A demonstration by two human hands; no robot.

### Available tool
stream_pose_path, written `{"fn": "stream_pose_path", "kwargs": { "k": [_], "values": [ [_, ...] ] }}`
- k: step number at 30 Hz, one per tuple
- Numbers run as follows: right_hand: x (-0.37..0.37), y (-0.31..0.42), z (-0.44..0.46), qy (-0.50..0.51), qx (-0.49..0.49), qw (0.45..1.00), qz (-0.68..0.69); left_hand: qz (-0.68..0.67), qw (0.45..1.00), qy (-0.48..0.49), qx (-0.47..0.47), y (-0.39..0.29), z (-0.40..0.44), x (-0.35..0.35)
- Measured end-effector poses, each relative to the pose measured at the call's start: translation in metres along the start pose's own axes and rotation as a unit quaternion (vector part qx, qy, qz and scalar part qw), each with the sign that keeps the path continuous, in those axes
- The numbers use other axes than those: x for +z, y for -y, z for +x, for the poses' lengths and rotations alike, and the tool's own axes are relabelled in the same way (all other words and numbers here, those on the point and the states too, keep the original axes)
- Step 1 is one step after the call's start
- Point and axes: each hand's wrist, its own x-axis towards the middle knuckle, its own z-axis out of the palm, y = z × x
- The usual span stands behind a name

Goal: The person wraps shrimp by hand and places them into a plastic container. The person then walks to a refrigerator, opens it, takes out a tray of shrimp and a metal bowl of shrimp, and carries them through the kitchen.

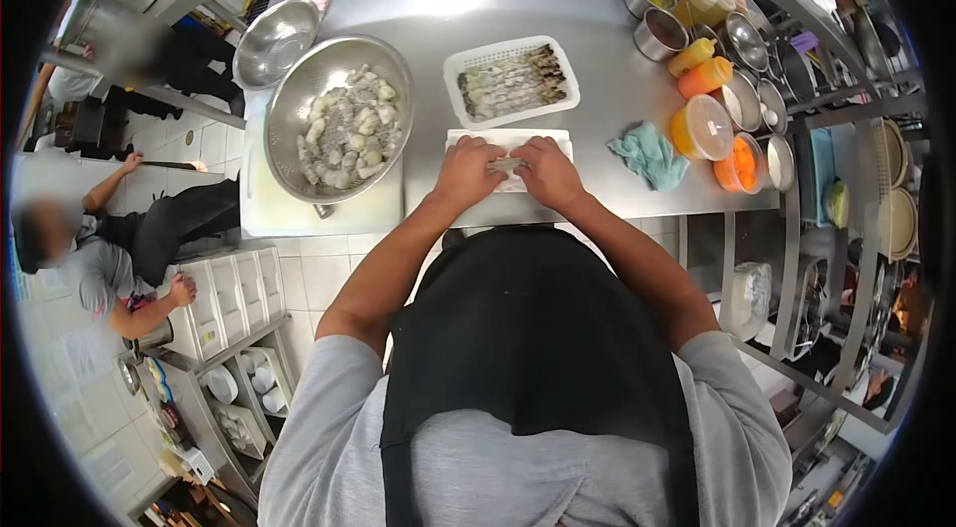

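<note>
My left hand (468, 171) and my right hand (551, 173) meet over a small white board (513, 135) near the front edge of the steel table. Between their closed fingertips is a greyish, translucent shrimp (509, 166), partly covered by the fingers. Just beyond the board, a white plastic basket (453, 79) holds shrimps laid in rows (508, 87), with dark tails toward the right. On the left, a big steel colander (289, 143) contains a loose heap of pale shrimps (349, 129).
The colander stands on a white cutting board (324, 220), beside a steel bowl (279, 41). To the right lie a teal cloth (650, 154), orange-filled tubs (700, 129), squeeze bottles (705, 77) and metal pots (660, 33). A co-worker (110, 268) is at the left, near white drawers (229, 298).
</note>
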Motion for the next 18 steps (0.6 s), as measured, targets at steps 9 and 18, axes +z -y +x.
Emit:
{"fn": "stream_pose_path", "kwargs": {
  "k": [9, 18],
  "values": [
    [0.001, -0.008, -0.006, -0.038, -0.044, 0.997, -0.056, 0.044, 0.996, -0.06, 0.058, -0.006, 0.002, 0.029],
    [0.002, -0.002, -0.002, 0.049, 0.0, 0.989, -0.139, 0.133, 0.982, -0.062, 0.119, -0.002, 0.008, 0.045]
  ]
}}
